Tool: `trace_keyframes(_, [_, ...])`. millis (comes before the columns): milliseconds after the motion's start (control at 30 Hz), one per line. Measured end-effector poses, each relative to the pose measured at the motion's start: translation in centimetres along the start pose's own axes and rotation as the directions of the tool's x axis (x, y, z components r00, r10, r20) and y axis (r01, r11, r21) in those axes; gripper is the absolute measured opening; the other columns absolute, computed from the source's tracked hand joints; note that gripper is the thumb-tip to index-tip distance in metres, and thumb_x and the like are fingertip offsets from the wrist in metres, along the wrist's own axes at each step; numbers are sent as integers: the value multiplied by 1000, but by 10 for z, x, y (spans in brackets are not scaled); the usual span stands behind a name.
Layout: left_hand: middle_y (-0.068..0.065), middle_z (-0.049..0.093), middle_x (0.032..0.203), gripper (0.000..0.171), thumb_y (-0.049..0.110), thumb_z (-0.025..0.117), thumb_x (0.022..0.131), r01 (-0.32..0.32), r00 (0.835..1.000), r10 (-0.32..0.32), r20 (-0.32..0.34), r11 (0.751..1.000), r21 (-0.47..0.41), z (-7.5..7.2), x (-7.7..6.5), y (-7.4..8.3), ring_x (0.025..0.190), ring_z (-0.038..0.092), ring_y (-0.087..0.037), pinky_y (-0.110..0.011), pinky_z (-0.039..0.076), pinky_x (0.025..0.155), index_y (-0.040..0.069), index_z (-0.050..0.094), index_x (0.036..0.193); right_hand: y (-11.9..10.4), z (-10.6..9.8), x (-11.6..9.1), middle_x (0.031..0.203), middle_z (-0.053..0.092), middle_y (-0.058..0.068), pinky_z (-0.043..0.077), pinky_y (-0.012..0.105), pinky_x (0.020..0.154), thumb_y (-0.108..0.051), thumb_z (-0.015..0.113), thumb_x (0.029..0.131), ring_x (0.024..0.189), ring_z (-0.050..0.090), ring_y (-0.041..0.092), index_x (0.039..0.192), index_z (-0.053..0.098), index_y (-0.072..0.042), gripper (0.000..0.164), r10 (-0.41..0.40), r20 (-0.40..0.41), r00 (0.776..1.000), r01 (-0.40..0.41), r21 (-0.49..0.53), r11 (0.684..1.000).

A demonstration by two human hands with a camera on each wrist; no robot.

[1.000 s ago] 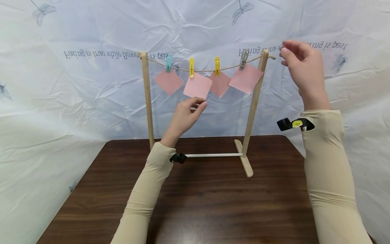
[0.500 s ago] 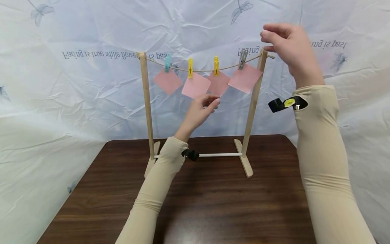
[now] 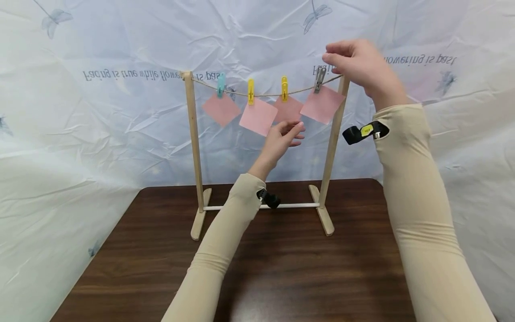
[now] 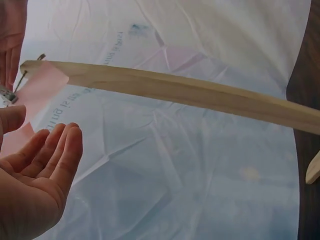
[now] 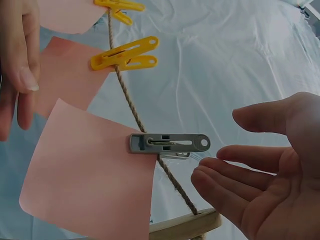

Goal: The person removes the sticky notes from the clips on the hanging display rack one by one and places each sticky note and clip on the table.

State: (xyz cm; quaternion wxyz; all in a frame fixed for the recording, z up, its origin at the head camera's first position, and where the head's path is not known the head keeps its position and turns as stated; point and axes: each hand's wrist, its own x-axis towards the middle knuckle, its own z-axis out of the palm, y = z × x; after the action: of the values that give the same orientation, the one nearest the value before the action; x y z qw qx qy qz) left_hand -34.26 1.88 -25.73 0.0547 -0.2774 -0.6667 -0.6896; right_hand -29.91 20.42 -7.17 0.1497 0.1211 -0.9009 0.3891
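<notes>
Nearer to the grey plastic clothespin (image 3: 319, 80), upper right of the frame, left hand (image 3: 280, 139) and right hand (image 3: 364, 67) have been brought, empty, unclosed; reaching seems underway, pinching probably required.

Bright head view — dimmer wrist views.
</notes>
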Motion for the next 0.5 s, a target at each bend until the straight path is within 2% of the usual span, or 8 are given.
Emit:
trace_keyframes(200, [-6,69,120,43,31,63,102,17,1000,-17,-10,998,-59,7,8,-5,103,68,-18,-28,58,86,5,59,136,-3,6,6,159,38,8,28,49,119,-47,49,103,139,45,31,158,34,-16,65,37,82,996,-28,-104,994])
trace_keyframes(333, [-11,69,119,38,26,65,101,-23,998,14,-64,990,-139,13,11,-6,102,69,-19,-30,58,86,2,62,131,-3,10,8,160,35,11,27,50,119,-45,47,104,141,42,31,159,31,-14,65,39,114,993,-25,-124,992])
trace_keyframes(500, [-19,69,115,23,17,68,99,-82,992,57,-117,971,-225,24,14,-3,100,70,-22,-32,59,86,-1,65,113,-5,12,9,159,38,11,28,48,119,-37,46,105,140,43,30,159,30,-12,62,27,138,990,-8,-136,991])
